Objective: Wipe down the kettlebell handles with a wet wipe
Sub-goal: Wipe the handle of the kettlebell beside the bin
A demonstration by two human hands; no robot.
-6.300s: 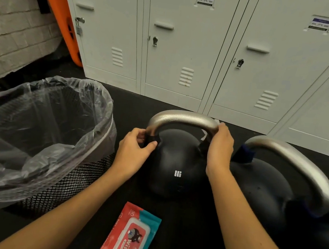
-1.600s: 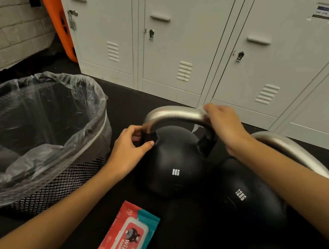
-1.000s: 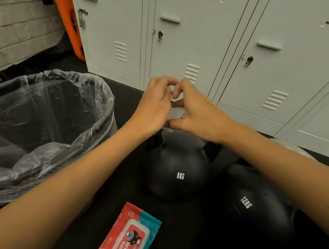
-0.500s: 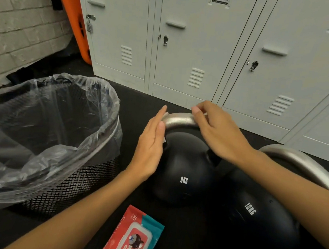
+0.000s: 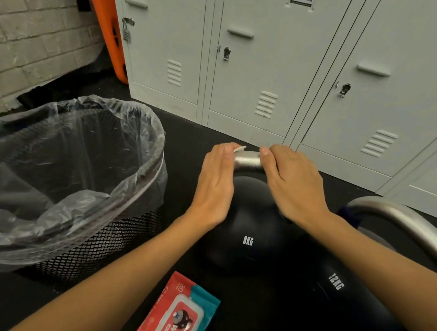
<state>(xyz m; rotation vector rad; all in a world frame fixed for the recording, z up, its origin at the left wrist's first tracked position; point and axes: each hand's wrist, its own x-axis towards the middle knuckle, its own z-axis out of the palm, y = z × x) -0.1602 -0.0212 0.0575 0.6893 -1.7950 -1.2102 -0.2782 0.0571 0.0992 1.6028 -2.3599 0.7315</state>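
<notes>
Kettlebell handle [image 5: 247, 160] of the 8KG bell on the black floor [image 5: 188, 135] sits between my hands. My left hand [image 5: 217, 184] lies flat, pinning a wet wipe [image 5: 239, 148]; my right hand [image 5: 290, 185] drapes over it, grasp hidden. I judge the wipe could slip free. Bin [image 5: 114, 238] left, lockers [image 5: 248, 61] behind.

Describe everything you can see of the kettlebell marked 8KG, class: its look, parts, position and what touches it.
The 8KG kettlebell is a round, matte black ball with white "8KG" lettering, topped by a silvery metal handle. It stands upright on the dark floor, between the lined mesh bin and the 12KG kettlebell. The left hand rests flat against the handle's left end, a white wipe corner showing at its fingertips; the right hand covers the right end.
</notes>
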